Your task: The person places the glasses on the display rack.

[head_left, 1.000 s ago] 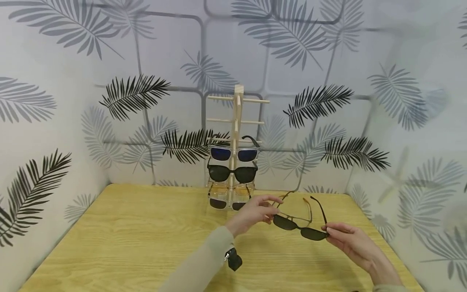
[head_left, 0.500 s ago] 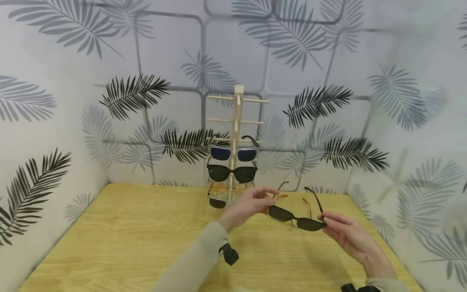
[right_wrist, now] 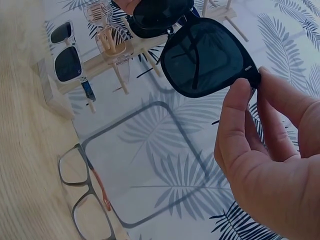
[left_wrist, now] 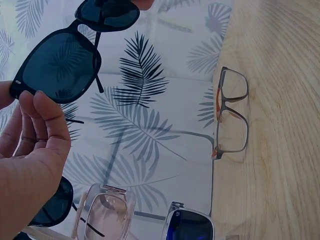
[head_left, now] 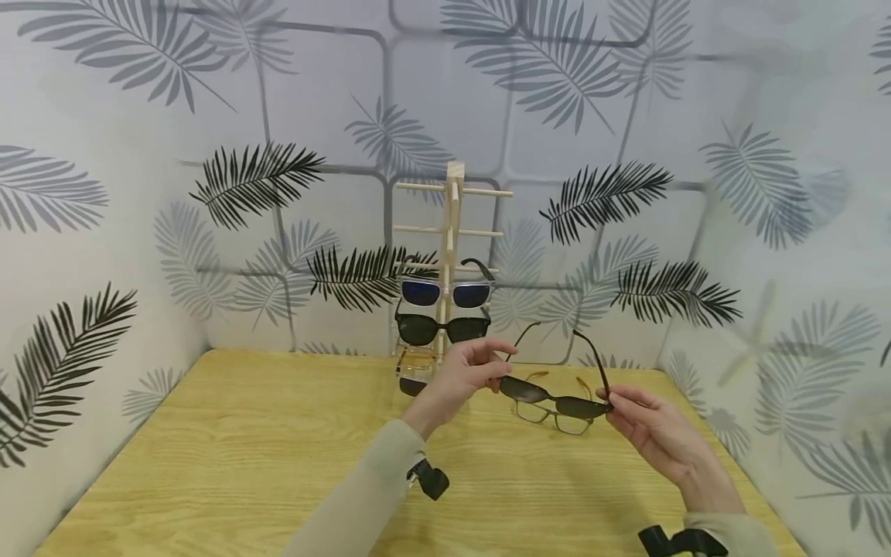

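Sunglasses (head_left: 581, 408) shifted toward rack (head_left: 455, 203) holding other pairs (head_left: 418, 329).

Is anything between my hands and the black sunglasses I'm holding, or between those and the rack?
Your left hand and right hand pinch the sunglasses directly, nothing between. Toward the rack, only your left hand intervenes in the head view.
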Action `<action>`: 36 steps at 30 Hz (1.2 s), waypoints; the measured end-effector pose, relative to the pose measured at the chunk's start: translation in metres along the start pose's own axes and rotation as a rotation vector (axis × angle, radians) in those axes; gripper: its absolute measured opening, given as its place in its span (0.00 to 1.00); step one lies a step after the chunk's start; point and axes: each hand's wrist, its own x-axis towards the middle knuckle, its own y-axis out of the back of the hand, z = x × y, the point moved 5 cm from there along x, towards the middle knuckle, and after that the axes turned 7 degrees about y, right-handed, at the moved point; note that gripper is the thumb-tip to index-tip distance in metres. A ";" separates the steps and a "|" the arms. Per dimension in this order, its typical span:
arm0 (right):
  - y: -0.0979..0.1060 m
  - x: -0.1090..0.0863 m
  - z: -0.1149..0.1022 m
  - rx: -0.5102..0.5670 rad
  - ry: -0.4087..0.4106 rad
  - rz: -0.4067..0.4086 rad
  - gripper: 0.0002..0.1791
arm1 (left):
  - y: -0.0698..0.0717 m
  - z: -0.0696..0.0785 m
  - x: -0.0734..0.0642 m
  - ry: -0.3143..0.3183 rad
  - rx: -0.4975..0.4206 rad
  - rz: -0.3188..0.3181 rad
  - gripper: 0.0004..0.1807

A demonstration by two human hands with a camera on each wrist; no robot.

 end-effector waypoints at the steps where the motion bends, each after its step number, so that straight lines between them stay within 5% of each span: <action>1: -0.002 0.002 0.000 0.005 0.003 0.007 0.21 | 0.002 0.001 -0.001 -0.008 0.000 0.005 0.15; 11: -0.020 0.018 -0.003 -0.016 0.047 0.080 0.16 | 0.015 0.024 -0.012 -0.053 0.058 0.074 0.14; 21: -0.041 0.026 -0.023 0.023 0.135 -0.011 0.19 | 0.020 0.047 -0.018 -0.143 0.077 0.078 0.14; 36: -0.063 0.040 -0.032 -0.045 0.131 -0.017 0.18 | 0.035 0.070 -0.028 -0.205 0.112 0.162 0.14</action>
